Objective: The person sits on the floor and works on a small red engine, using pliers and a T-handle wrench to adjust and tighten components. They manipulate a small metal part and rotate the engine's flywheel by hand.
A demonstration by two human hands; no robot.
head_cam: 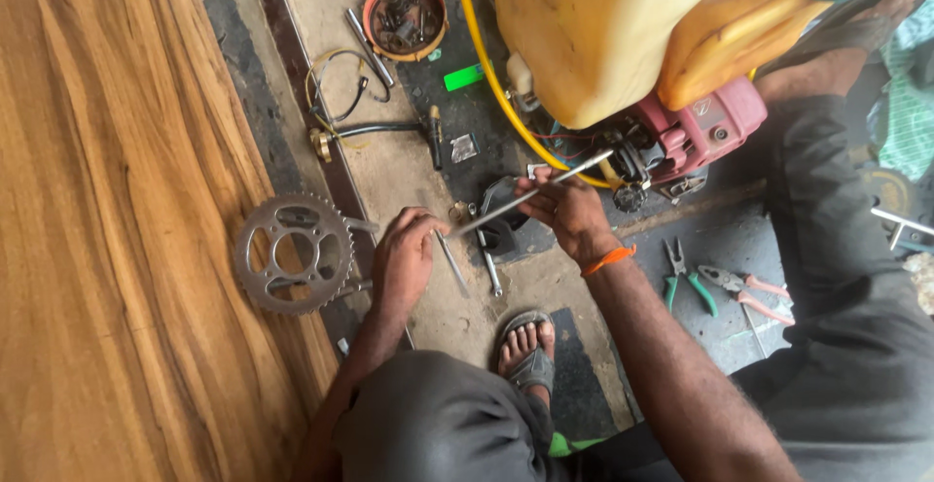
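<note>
Rod [530,195]: thin steel, we judge it light, rigid, slick | right hand [569,212] pinches mid-shaft | left hand [404,258] clenched around a small tool [450,261] | best held near ends.

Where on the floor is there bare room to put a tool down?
Bare concrete lies between the brass-ended hose and the left hand, and between the sandalled foot and the green-handled pliers. It is crowded by the engine, the parts bowl and around the right hand.

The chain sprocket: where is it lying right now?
In the head view the chain sprocket lies flat at the left, half on the wooden board, just left of the left hand.
</note>
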